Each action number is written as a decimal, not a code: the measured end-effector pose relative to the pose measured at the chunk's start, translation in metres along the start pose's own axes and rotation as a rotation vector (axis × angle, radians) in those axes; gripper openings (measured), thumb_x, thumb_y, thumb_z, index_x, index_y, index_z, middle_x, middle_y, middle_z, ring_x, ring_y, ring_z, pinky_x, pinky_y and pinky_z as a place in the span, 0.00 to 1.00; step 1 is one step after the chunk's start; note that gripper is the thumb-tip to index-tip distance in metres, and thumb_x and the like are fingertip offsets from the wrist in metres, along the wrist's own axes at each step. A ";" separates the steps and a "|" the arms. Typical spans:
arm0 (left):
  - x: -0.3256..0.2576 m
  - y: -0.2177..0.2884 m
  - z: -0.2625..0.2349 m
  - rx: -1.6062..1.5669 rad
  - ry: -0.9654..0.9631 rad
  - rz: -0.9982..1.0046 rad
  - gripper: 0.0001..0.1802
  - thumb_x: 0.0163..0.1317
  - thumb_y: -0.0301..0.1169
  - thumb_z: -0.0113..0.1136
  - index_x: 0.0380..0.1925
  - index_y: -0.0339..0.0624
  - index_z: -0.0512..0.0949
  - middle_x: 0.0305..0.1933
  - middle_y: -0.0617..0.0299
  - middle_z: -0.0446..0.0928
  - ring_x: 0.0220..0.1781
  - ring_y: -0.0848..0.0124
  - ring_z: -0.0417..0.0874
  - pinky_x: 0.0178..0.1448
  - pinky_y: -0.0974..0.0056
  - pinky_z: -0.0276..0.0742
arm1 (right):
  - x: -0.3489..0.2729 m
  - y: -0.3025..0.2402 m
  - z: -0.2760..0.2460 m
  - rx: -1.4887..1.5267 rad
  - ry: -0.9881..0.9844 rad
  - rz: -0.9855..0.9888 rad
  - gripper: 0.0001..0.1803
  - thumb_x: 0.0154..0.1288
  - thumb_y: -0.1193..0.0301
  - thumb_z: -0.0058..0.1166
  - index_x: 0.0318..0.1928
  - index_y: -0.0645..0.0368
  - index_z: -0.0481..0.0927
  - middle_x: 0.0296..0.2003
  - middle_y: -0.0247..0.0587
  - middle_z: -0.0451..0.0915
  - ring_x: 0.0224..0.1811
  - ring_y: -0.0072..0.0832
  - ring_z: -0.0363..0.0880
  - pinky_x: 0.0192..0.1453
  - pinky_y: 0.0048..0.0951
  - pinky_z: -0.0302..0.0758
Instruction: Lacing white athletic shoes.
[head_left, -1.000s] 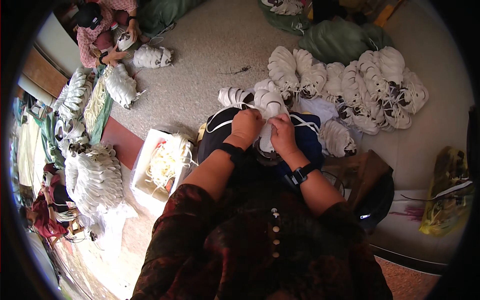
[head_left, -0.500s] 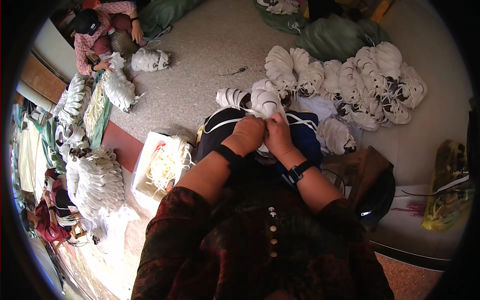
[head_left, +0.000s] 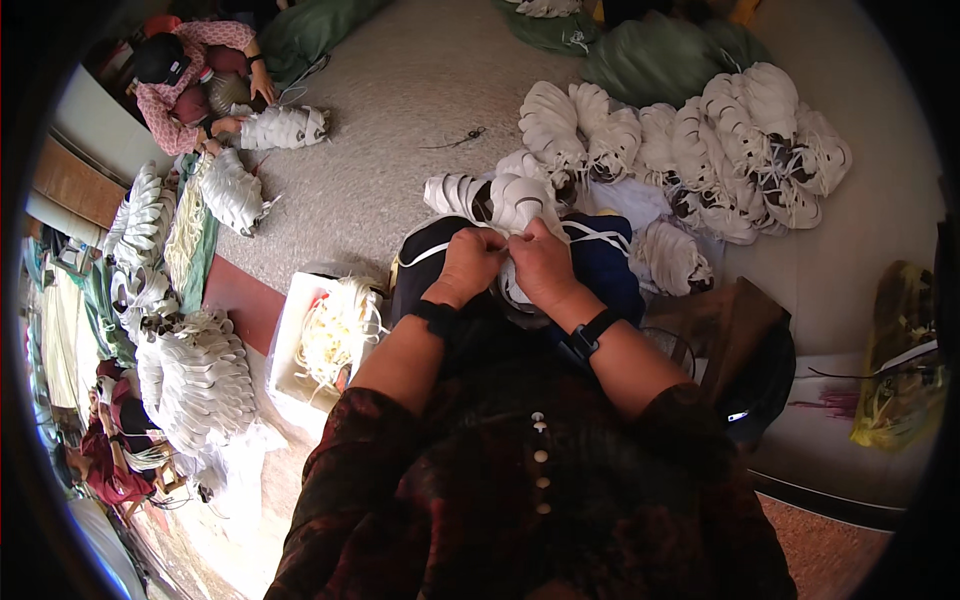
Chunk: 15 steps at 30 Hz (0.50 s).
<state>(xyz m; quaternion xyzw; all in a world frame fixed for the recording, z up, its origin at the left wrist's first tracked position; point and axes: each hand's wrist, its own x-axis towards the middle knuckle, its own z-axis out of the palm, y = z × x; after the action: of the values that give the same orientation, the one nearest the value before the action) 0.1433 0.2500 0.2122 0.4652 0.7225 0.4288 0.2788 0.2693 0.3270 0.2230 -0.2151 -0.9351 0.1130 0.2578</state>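
A stack of white shoe uppers lies across my lap, one nested against another. My left hand is closed in a pinch at the near end of the stack, where a white shoelace loops out to its left. Close beside it, my right hand has its fingers closed on the edge of the nearest shoe upper. Another lace end sticks out past the right hand. My fingers hide just where the lace meets the upper.
Left of my knees stands a white box of loose laces. Several bundles of white uppers lie ahead right, by a green sack. More bundles lie left. A co-worker in a pink top sits far left; a wooden stool stands right.
My hands have moved slightly apart and my right hand has turned over the upper's edge. The far-left co-worker's hand has shifted from one white bundle to another.
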 end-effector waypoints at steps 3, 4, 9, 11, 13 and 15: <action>0.001 -0.003 -0.002 0.006 -0.011 0.037 0.06 0.46 0.23 0.60 0.27 0.35 0.80 0.24 0.58 0.80 0.27 0.77 0.77 0.35 0.69 0.74 | 0.000 0.000 -0.001 -0.001 -0.008 -0.111 0.03 0.45 0.78 0.51 0.24 0.60 0.74 0.26 0.46 0.70 0.25 0.41 0.73 0.28 0.37 0.72; 0.001 -0.003 -0.003 -0.013 -0.006 0.041 0.06 0.45 0.22 0.60 0.27 0.34 0.80 0.24 0.58 0.80 0.27 0.76 0.78 0.35 0.69 0.74 | -0.002 0.000 -0.002 0.002 0.000 -0.096 0.03 0.45 0.78 0.51 0.24 0.60 0.74 0.26 0.46 0.70 0.25 0.41 0.73 0.28 0.37 0.72; -0.002 0.003 -0.004 0.043 0.027 0.022 0.08 0.45 0.27 0.61 0.26 0.34 0.77 0.26 0.54 0.79 0.29 0.67 0.81 0.36 0.66 0.75 | -0.014 -0.016 -0.057 0.341 -0.021 -0.158 0.02 0.48 0.77 0.54 0.24 0.61 0.74 0.28 0.41 0.71 0.25 0.34 0.72 0.31 0.30 0.71; 0.002 0.007 -0.004 0.008 -0.013 0.033 0.08 0.45 0.26 0.61 0.26 0.34 0.77 0.26 0.54 0.79 0.29 0.68 0.81 0.36 0.67 0.75 | -0.028 -0.013 -0.095 0.568 -0.021 -0.152 0.05 0.51 0.74 0.55 0.24 0.62 0.73 0.29 0.41 0.73 0.26 0.33 0.73 0.34 0.30 0.72; 0.001 0.005 -0.005 -0.023 -0.042 0.030 0.08 0.45 0.26 0.61 0.26 0.34 0.77 0.26 0.55 0.79 0.29 0.68 0.81 0.36 0.67 0.74 | -0.044 -0.005 -0.116 1.114 -0.253 0.045 0.07 0.59 0.72 0.52 0.27 0.63 0.75 0.33 0.36 0.76 0.27 0.25 0.70 0.35 0.25 0.71; 0.004 0.013 -0.005 -0.285 -0.047 0.051 0.11 0.46 0.32 0.63 0.27 0.35 0.78 0.27 0.54 0.79 0.29 0.65 0.81 0.35 0.64 0.75 | -0.054 -0.002 -0.122 1.186 -0.323 0.116 0.07 0.62 0.72 0.50 0.29 0.63 0.76 0.33 0.35 0.77 0.27 0.22 0.69 0.36 0.24 0.70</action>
<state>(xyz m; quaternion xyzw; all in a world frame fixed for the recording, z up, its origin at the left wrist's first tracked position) 0.1434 0.2549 0.2259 0.4489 0.6358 0.5229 0.3477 0.3756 0.3128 0.3025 -0.0658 -0.7271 0.6587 0.1819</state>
